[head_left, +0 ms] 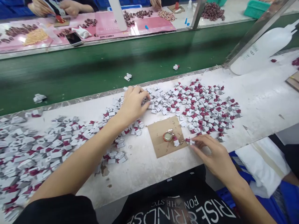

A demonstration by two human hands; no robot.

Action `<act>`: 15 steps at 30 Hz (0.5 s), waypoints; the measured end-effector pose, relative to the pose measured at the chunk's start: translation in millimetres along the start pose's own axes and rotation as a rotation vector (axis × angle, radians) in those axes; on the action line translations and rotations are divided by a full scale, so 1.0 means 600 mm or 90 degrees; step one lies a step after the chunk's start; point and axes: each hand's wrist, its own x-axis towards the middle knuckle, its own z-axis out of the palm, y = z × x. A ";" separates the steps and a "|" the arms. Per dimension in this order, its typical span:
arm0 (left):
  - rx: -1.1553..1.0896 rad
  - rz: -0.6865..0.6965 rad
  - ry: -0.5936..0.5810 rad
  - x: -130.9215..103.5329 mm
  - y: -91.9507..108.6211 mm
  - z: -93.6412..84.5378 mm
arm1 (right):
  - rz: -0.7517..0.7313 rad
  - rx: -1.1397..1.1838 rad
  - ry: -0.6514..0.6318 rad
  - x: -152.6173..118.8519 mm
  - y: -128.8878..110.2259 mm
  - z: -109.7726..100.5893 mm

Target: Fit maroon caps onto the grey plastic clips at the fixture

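My right hand pinches a small white-and-maroon plastic piece between thumb and fingertips, just off the right edge of a brown cardboard square. On that cardboard stands a small round pot with a red rim and pale contents, with a smeared lump at its side. Another white-and-maroon piece lies beside the pot. My left hand reaches over the loose pieces beyond the cardboard, fingers curled together at their tips; what they hold is largely hidden.
Heaps of similar pieces spread to the left and right. A green conveyor belt runs behind, carrying a few pieces. A white squeeze bottle leans by a metal post. Co-workers' hands work across the belt.
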 end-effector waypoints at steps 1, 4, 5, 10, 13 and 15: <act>-0.009 0.007 -0.002 0.000 -0.001 -0.001 | 0.002 0.005 -0.005 0.000 0.000 -0.002; -0.033 0.015 -0.015 0.000 -0.004 0.002 | 0.012 0.026 0.008 0.001 0.000 -0.001; -0.036 0.010 -0.019 0.000 -0.004 0.004 | 0.014 0.033 0.014 0.002 0.000 0.000; -0.059 -0.032 -0.016 0.005 0.011 0.012 | 0.050 0.077 0.040 0.007 -0.007 0.001; -0.114 -0.035 -0.010 -0.003 0.034 -0.007 | 0.069 0.170 0.057 0.012 -0.022 0.002; -0.169 -0.039 -0.003 -0.020 0.053 -0.025 | 0.058 0.228 0.062 0.018 -0.035 0.009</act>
